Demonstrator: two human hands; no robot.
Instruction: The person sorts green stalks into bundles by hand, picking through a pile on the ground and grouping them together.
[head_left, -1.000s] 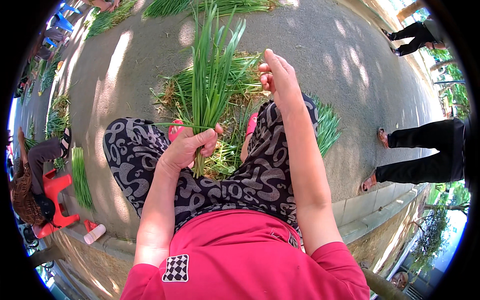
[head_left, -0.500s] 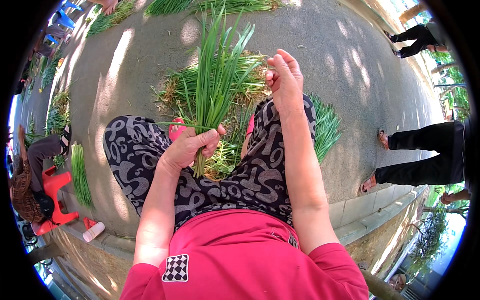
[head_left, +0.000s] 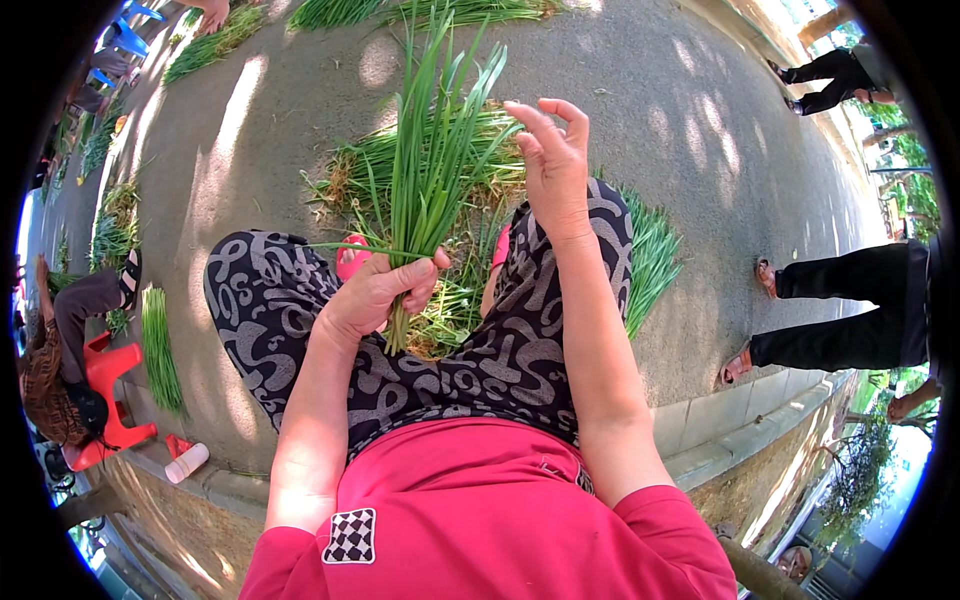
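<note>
My left hand [head_left: 380,290] is closed around the lower stems of a bunch of garlic chives [head_left: 430,170], long flat green leaves that fan upward and away from me. One leaf sticks out sideways to the left above the fist. Up and to the right, my right hand [head_left: 556,165] is raised over my right knee with its fingers apart and nothing visible in them. Beyond the bunch, a loose heap of chives [head_left: 350,165] with brownish ends lies on the ground, partly hidden by the leaves. More trimmings and stalks lie between my feet.
Another pile of chives [head_left: 652,260] lies beside my right knee, and a neat bundle [head_left: 160,350] is at the left. Further left are a red plastic stool [head_left: 112,385] and a seated person. A white cylinder [head_left: 187,463] lies by the kerb. Someone in black trousers [head_left: 850,310] stands at right.
My right hand has shifted slightly left, and its pinched fingers have spread apart. My left hand and the bunch have stayed in place.
</note>
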